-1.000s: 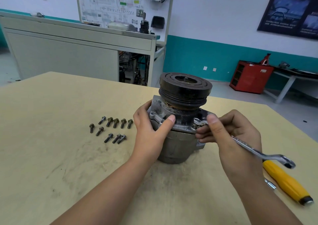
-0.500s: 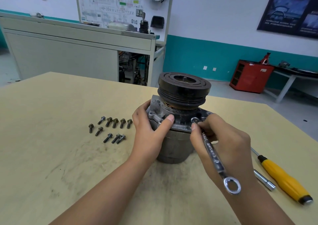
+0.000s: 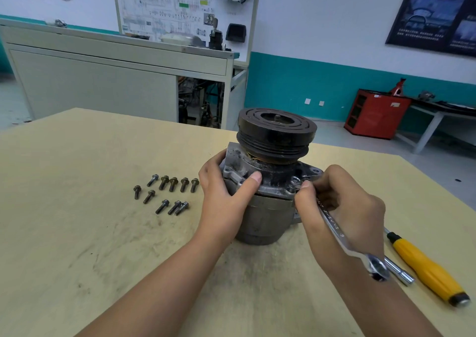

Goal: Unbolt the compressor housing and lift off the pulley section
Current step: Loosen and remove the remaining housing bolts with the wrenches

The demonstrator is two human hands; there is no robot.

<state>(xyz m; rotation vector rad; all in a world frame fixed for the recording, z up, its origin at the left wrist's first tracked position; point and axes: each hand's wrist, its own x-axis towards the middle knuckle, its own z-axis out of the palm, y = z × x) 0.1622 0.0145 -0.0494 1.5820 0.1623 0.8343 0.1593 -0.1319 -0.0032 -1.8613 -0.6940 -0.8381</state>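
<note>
- Left hand [image 3: 226, 195] clamps the compressor [image 3: 265, 192] flange; right hand [image 3: 340, 208] grips the wrench [image 3: 334, 228], seemingly on a bolt.
- Heavy, rigid, greasy metal: lift under the pulley [image 3: 277, 133] rim.

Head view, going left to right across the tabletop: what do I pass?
Loose bolts → left hand gripping the compressor → right hand with the wrench → yellow-handled screwdriver.

Single head-worn wide-angle view, looking forward and down over the table [image 3: 77, 233], close above both forearms; far room walls visible beyond. Edges curve, probably lens distortion. No second view.
</note>
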